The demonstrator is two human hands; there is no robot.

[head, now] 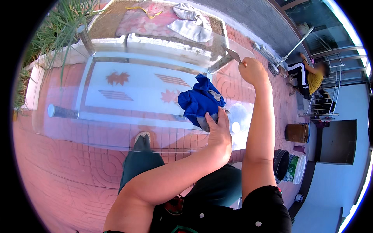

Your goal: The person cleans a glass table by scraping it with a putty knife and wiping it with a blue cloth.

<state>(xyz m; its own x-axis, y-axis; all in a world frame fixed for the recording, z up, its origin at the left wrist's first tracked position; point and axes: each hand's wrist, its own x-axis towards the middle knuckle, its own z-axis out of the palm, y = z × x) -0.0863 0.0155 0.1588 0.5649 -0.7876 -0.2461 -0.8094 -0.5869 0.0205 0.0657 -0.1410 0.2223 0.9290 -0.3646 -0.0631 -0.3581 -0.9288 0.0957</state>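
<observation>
My left hand [218, 128] grips the near end of a bunched blue cloth [201, 99]. Thumb and fingers close around its grey part, just above a glass tabletop [163, 142]. Raised to the right, my right hand [253, 71] holds a small tool with a pointed metal blade [232, 54]. It may be a knife or a small trowel; its handle is hidden in my fist. The blade points up and left, away from the cloth. Beneath the glass is a frosted lower shelf [140, 84] with leaf patterns.
White planters [163, 46] with soil line the far side; a grey-white towel [193, 26] lies there on a pink patterned sheet [140, 20]. Long green plants [61, 29] lean in at left. At right are a seated person [311, 75], a brown bucket [297, 133] and several other buckets [281, 166].
</observation>
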